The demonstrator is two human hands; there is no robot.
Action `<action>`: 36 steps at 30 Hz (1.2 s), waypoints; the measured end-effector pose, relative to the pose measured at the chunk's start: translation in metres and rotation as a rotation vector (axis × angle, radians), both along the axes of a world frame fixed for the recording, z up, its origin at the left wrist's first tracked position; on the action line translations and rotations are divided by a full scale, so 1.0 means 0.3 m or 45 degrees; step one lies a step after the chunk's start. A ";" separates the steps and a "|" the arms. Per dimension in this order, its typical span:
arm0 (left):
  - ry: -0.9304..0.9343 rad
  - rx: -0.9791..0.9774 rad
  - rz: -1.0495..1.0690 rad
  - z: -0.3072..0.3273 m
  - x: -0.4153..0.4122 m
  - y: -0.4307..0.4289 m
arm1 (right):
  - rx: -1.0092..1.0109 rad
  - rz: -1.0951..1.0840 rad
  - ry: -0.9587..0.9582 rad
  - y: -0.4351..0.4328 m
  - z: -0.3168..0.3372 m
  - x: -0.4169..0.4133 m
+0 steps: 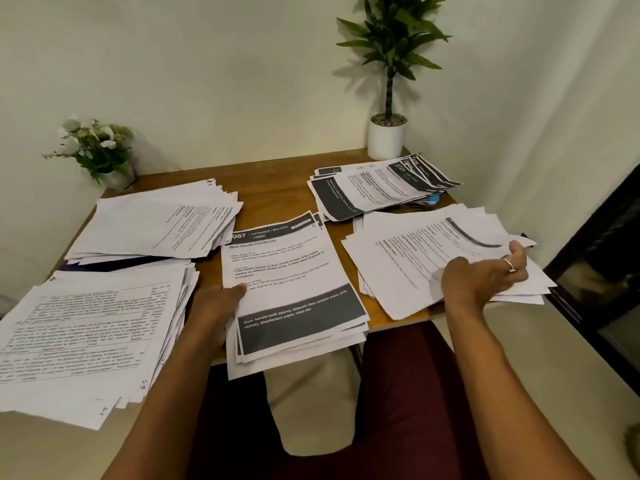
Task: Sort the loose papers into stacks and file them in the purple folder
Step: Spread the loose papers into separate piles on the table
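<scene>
Fingers (239, 291) of L hand (214, 306) pinch ctr stack (294, 271); R hand (481, 278) grips rt stack (398, 265).

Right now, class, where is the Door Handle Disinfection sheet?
Head view, centre: the sheet tops the middle stack at the table's near edge, left hand pinching its side.

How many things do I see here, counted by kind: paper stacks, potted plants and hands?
Paper stacks: 5 (back left stack, front left stack, centre stack, back right stack, right stack)
Potted plants: 2 (small flowering plant, tall plant)
Hands: 2 (left hand, right hand)
Total: 9
</scene>
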State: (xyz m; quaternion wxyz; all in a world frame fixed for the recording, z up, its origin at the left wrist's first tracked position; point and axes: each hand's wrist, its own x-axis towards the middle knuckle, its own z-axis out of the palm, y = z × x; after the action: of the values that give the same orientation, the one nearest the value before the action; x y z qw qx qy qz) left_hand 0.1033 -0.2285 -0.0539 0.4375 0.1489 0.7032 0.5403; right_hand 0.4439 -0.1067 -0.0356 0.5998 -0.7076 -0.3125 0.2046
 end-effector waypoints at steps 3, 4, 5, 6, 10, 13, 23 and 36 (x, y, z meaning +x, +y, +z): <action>-0.007 0.002 0.004 -0.002 0.000 -0.001 | -0.044 -0.068 -0.346 -0.016 -0.013 -0.018; -0.007 0.005 0.007 0.000 0.001 0.000 | -0.004 -0.054 -0.409 -0.019 -0.016 -0.025; -0.007 0.007 0.006 0.002 0.002 -0.001 | 0.048 -0.013 -0.455 -0.022 -0.014 -0.035; -0.009 0.005 0.006 0.002 0.001 -0.001 | 0.101 0.062 -0.483 -0.026 -0.008 -0.050; -0.016 0.015 -0.023 0.012 0.011 -0.005 | 0.104 0.753 -0.365 -0.035 0.029 -0.156; 0.038 0.034 -0.028 0.015 0.015 -0.011 | -0.087 1.169 -0.434 -0.045 0.021 -0.263; 0.143 0.026 -0.070 -0.012 -0.001 -0.022 | -0.206 1.272 -0.593 -0.014 -0.030 -0.442; 0.141 0.063 -0.060 0.000 0.010 -0.030 | -0.279 1.349 -0.404 0.018 -0.033 -0.437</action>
State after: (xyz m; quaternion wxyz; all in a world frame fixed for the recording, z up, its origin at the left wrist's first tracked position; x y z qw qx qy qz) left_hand 0.1061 -0.2376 -0.0538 0.4065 0.2059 0.7091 0.5380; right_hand 0.3128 -0.1012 -0.0454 0.2837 -0.5344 -0.6884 0.4000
